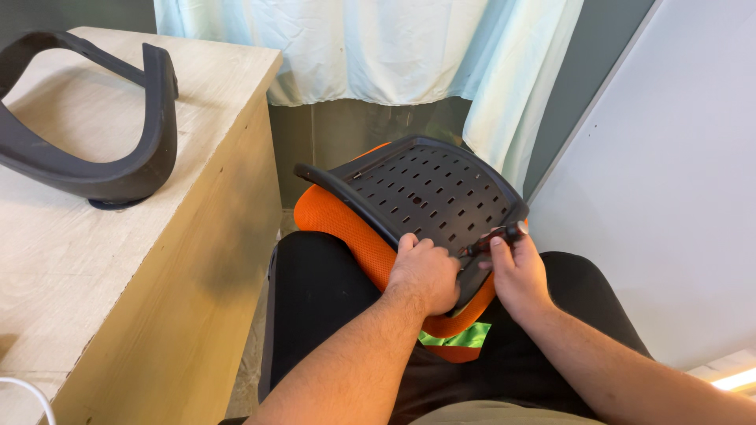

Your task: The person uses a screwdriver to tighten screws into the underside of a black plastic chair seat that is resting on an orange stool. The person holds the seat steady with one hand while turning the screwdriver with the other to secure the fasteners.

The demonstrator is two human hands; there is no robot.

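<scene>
Right hand point(516, 271) of ours grips a dark screwdriver point(492, 238) at the near edge of the black slotted seat panel point(429, 193) on our lap, left hand point(425, 271) pressing flat beside it; the tip could slip and jab those fingers.

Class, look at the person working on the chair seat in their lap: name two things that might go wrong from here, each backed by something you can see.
1. The screwdriver in the right hand points toward the left hand close by; a slip might jab those fingers.
2. The seat panel with its orange cushion rests tilted on the thighs, steadied only by the left hand, so it may slide off.
</scene>
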